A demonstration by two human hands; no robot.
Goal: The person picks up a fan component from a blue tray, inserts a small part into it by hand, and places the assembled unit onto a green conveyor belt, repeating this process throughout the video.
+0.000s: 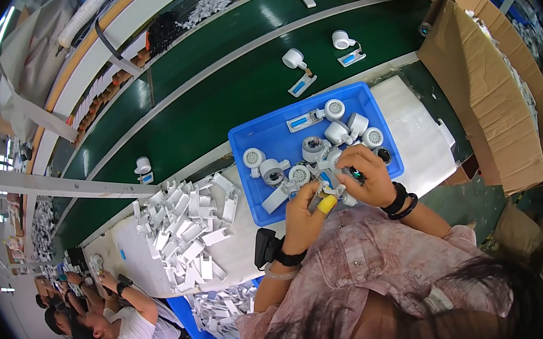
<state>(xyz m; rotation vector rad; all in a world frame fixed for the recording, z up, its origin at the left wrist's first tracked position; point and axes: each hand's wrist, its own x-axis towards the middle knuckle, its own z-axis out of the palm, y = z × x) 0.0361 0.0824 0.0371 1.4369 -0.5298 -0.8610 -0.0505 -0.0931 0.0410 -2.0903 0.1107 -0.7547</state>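
Note:
Over the near edge of a blue bin (236, 148), both of my hands are closed around a white handheld fan (330, 185) with its handle open. My left hand (303, 218), a yellow cover on one digit, pinches the handle end. At the round head side, my right hand (373, 175) has its fingers curled round the fan, and a dark round part with a small green glow shows among them. The fingers hide much of the piece. Several more white fans (337, 132) lie in the bin, one with a blue battery (299, 122) showing in its open handle.
White handle covers (191, 224) are heaped left of the bin, above another blue bin (200, 336) of white parts. Fans (294, 58) lie on the green conveyor (198, 104). A cardboard box (476, 101) stands at right. A co-worker (142, 322) works at far left.

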